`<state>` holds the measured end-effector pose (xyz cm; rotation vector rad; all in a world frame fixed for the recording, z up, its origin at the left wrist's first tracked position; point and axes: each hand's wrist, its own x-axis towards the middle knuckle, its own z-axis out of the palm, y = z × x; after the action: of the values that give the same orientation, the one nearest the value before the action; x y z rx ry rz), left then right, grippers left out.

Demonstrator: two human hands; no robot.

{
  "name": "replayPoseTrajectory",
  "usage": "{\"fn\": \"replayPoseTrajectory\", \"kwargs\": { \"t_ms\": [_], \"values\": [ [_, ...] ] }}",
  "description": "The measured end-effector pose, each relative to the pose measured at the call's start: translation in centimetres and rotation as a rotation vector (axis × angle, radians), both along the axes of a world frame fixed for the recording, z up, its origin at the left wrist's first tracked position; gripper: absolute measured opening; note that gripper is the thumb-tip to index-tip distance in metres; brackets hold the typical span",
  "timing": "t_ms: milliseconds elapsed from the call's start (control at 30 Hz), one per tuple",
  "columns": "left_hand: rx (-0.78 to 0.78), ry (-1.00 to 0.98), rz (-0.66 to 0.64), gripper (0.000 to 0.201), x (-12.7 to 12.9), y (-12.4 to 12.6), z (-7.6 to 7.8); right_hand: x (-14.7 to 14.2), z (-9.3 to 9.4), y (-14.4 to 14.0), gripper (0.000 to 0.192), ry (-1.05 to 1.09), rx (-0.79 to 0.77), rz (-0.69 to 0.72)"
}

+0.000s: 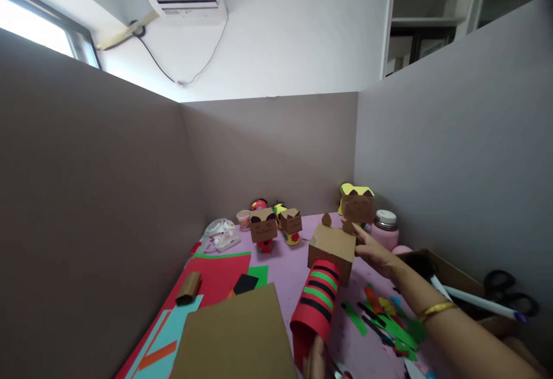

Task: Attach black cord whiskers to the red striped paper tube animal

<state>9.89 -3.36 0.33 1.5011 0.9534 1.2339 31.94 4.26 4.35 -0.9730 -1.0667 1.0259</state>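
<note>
A red paper tube (317, 304) with black and green stripes lies tilted on the table, its open end toward me. My left hand (316, 360) grips the tube at its near rim, most of the hand cut off by the picture's lower edge. At the tube's far end stands a brown cardboard box (332, 243) with two rounded ears, touching or nearly touching it. My right hand (375, 253) holds the box by its right side, fingertips near the right ear. Silver and red scissors (342, 371) partly show beside my left hand.
Left are a large cardboard sheet (235, 338), red paper (222, 278) and a small cardboard roll (189, 288). Animal figures (263, 228) stand at the back. Right are paper scraps (389, 324), a pink jar (384, 229) and an open box (453, 272) with black scissors (510, 292).
</note>
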Motion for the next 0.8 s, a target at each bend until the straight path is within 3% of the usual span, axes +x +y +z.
{"fn": "replayPoseTrajectory", "kwargs": {
  "t_ms": [233, 400, 533, 733, 800],
  "values": [
    [0.202, 0.102, 0.008, 0.03, 6.1, 5.5, 5.5, 0.1, -1.2, 1.5, 0.088, 0.004, 0.016, -0.109],
    [0.315, 0.195, 0.048, 0.032, 8.0, 6.8, 7.2, 0.1, -3.0, 1.7, 0.076, -0.022, 0.019, -0.235],
    [0.357, 0.284, 0.097, 0.033, 5.9, 5.6, 6.7, 0.1, -3.6, 0.7, 0.053, -0.079, 0.009, -0.38],
    [0.371, 0.414, 0.201, 0.042, -1.8, 2.1, 3.5, -3.0, -2.7, -4.7, 0.053, -0.252, 0.111, -0.707],
    [0.382, 0.459, 0.219, 0.049, -3.4, 1.8, 2.7, -5.2, -2.7, -6.7, 0.045, -0.35, 0.179, -0.646]
  ]
}}
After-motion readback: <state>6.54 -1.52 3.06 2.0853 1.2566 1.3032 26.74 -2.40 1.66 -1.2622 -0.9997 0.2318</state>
